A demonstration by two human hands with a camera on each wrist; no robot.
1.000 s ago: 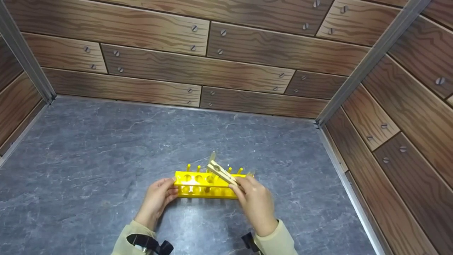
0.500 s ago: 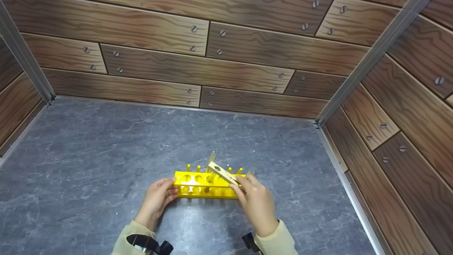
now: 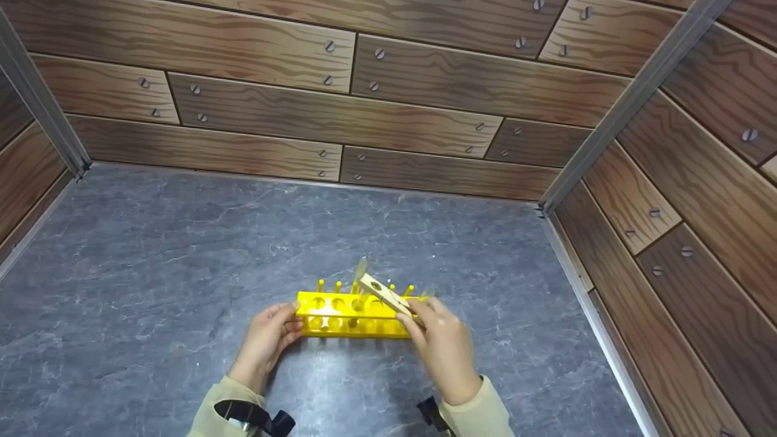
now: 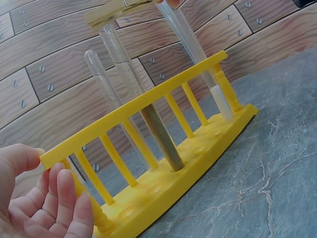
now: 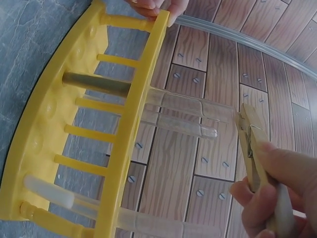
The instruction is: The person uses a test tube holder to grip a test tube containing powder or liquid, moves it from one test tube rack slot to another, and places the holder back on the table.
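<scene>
A yellow test tube rack [image 3: 364, 333] stands on the grey surface. My left hand [image 3: 267, 340] pinches the left end of its top bar between thumb and fingers. My right hand [image 3: 446, 343] grips a wooden test tube clamp [image 5: 253, 144] with a metal spring. The clamp's front end lies right at the mouth of a test tube [image 4: 158, 134] with grey-brown contents, which stands in the rack. Behind it is a clear test tube [image 4: 96, 69], its rounded end up. At the far right end stands another test tube [image 4: 220, 101] with white contents at its bottom.
Marbled grey tabletop [image 3: 182, 273] surrounds the rack. Wood-patterned panels [image 3: 273, 109] close off the back and sides, with metal corner strips [image 3: 613, 130] at the joins. A black strap [image 3: 243, 413] sits over the left sleeve.
The clamp has turned slightly in my right hand, showing less of its second leg. The left hand and rack stay in place; the head view has shifted a little.
</scene>
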